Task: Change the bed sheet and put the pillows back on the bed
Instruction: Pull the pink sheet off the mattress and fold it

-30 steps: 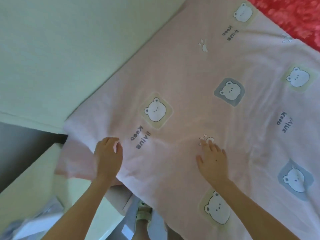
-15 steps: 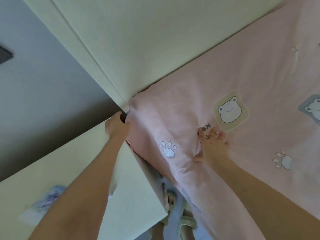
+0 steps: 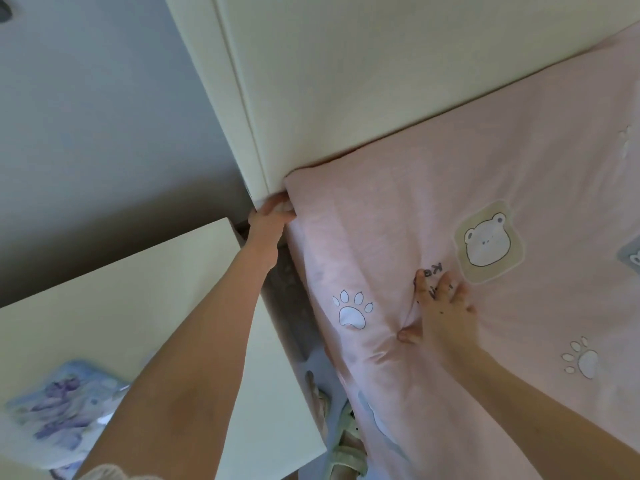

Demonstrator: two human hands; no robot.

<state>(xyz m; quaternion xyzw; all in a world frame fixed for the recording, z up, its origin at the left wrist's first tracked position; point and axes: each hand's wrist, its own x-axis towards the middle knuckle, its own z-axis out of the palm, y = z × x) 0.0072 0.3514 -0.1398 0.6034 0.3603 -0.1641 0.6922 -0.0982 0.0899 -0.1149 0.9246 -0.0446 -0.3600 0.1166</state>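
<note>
We count two hands on the pink sheet (image 3: 450, 174), which lies spread over the bed, up against one cream headboard (image 3: 381, 81). The left hand (image 3: 273, 216) curls its fingers round the sheet's corner, probably pinching it, though the fingertips blur there. The right hand (image 3: 445, 311) presses flat on the sheet, fingers spread, holding nothing. Two whole paw prints (image 3: 351, 311) show, one whole bear patch (image 3: 488, 242), and one nightstand (image 3: 138, 306) beside the bed.
</note>
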